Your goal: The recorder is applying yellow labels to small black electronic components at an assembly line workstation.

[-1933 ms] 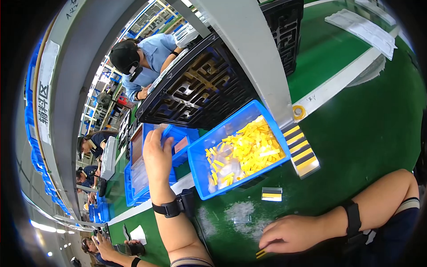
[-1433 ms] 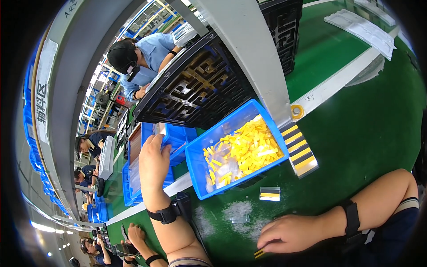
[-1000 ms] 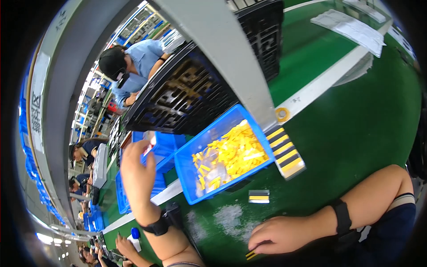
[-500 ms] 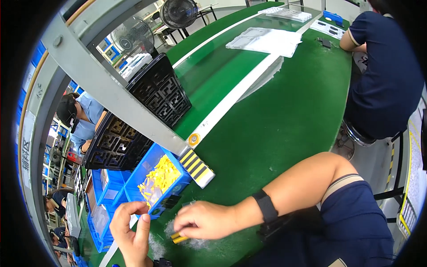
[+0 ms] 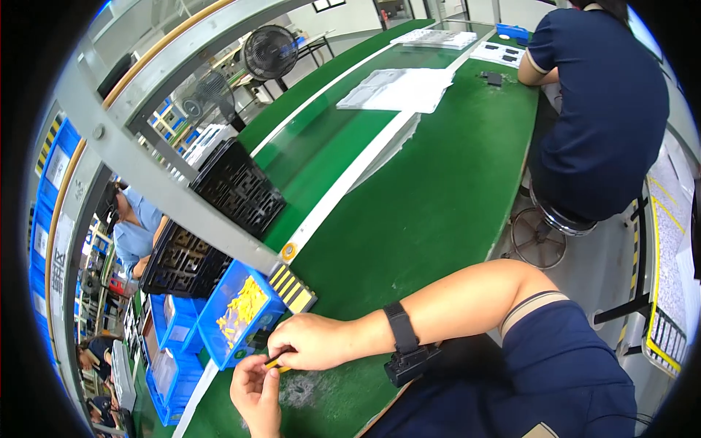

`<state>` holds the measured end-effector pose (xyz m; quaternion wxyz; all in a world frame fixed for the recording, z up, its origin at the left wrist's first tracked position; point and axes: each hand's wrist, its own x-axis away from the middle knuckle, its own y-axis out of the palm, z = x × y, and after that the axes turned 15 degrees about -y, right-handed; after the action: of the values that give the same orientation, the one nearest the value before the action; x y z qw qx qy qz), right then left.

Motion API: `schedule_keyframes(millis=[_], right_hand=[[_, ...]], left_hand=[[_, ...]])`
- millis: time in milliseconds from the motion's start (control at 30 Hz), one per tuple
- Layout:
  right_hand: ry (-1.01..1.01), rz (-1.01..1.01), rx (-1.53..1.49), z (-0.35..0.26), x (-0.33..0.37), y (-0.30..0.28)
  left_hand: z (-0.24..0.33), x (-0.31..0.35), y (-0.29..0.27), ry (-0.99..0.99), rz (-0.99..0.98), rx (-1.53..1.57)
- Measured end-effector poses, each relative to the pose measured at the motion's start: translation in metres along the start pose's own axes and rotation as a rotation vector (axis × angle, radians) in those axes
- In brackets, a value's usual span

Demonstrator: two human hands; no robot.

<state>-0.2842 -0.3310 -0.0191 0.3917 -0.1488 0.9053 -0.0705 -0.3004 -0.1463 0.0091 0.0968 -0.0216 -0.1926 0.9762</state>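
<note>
1. Factory assembly line: a long green-matted workbench (image 5: pixel 438 197) with a white stripe down its middle.
2. Blue plastic parts bins, one holding small yellow components (image 5: pixel 241 310), beside stacked black lattice crates (image 5: pixel 237 186).
3. Grey metal overhead rail (image 5: pixel 168 182); black pedestal fan (image 5: pixel 269 52).
4. Seated workers in blue shirts (image 5: pixel 606 109) along the bench.

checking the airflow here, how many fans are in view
2. A dark round fan stands behind the far edge of the green table; a second, paler fan sits left of it behind the clear panel. Others may be hidden.
</note>
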Motion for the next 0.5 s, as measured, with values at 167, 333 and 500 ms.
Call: schedule_keyframes(millis=[167, 333, 500], right_hand=[[-0.011, -0.047, 0.045, -0.001, 0.008, -0.015], [-0.119, -0.086, 0.309, 0.017, 0.010, -0.082], [0.154, -0.041, 0.897, 0.050, 0.025, -0.210]], left_hand=[[-0.010, -0.001, 0.012, -0.014, 0.037, 0.015], [0.005, 0.011, 0.031, -0.366, -0.236, 0.224], [-0.014, 0.019, 0.038, -0.473, -0.515, 0.242]])
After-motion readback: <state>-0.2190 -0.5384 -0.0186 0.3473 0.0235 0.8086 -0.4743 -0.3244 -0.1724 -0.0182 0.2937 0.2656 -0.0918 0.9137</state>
